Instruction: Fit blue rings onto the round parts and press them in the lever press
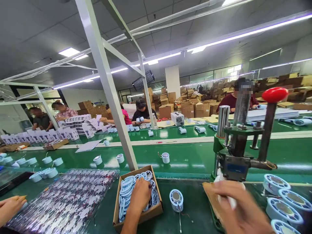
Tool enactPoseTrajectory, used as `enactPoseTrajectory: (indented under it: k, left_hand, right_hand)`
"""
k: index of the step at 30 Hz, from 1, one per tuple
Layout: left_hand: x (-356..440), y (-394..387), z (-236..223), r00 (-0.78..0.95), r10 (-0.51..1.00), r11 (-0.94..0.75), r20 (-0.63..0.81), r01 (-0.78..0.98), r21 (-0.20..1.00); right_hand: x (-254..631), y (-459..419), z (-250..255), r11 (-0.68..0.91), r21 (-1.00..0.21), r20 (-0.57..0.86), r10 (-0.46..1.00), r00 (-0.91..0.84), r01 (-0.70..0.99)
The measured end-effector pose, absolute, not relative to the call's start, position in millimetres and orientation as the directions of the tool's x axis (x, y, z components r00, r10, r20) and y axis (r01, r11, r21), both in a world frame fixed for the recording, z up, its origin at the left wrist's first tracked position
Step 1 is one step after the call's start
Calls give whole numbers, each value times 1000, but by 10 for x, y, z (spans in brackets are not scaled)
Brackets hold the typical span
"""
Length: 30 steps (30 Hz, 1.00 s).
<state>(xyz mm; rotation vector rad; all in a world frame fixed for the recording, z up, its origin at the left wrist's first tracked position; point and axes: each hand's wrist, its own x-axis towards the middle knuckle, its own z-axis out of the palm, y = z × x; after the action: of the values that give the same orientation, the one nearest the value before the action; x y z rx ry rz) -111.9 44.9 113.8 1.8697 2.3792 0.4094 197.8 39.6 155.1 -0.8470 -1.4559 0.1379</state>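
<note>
My left hand [139, 195] reaches into an open cardboard box [156, 212] filled with light blue plastic rings [126, 191]; its fingers curl down among the rings and what they grip is hidden. My right hand [240, 208] is at the base of a small green hand press [235, 156] with a red knob [275, 94], its fingers wrapped round a white round part [230, 198], slightly blurred. A white round part with a wire [176, 200] stands on the green bench between my hands.
Several white round parts [284, 203] sit at the right edge. A tray of shiny pieces [65, 201] lies left. Another person's hand [11, 208] is at far left. A green conveyor [185, 159] carries more parts; other workers sit behind it among white boxes and cartons.
</note>
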Motion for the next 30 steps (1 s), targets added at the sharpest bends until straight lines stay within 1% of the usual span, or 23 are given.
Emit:
enactPoseTrajectory:
  k: [2, 4, 7, 8, 10, 12, 13, 15, 21, 25, 30]
  left_hand:
    - [-1115, 438, 1074, -236, 964, 201, 123, 948, 246]
    - [-1104, 400, 1066, -251, 952, 206, 172, 948, 244]
    - [-1046, 328, 1127, -275, 931, 211, 239, 941, 264]
    - [-998, 304, 1152, -248, 937, 176, 246, 943, 282]
    - [-854, 264, 1186, -122, 966, 36, 229, 937, 346]
    - [-678, 241, 1184, 44, 982, -119, 185, 900, 419]
    - [-594, 238, 1168, 108, 981, -169, 158, 880, 444]
    - [-465, 248, 1113, 165, 979, -202, 118, 863, 464]
    - [-377, 292, 1011, 174, 980, -197, 93, 835, 514]
    - [-397, 284, 1046, 207, 975, -216, 77, 817, 535]
    - [-421, 322, 1123, 223, 973, -218, 60, 800, 559]
  right_hand:
    - [1751, 446, 1200, 670, -642, 723, 691, 3, 373]
    - [1566, 530, 869, 562, -728, 564, 817, -123, 392]
    - [1356, 633, 446, 419, -797, 368, 908, -201, 435]
    - [1297, 652, 335, 388, -805, 326, 921, -212, 449]
    - [1195, 670, 172, 340, -814, 262, 939, -224, 472]
    - [1118, 670, 89, 311, -817, 234, 949, -213, 487]
    - [1092, 667, 74, 301, -817, 226, 952, -208, 491]
    - [1068, 656, 80, 287, -822, 208, 955, -209, 492]
    - [1099, 606, 141, 236, -864, 157, 965, -208, 445]
    - [1107, 596, 112, 242, -871, 174, 966, -192, 428]
    - [1124, 592, 82, 277, -871, 205, 956, -211, 406]
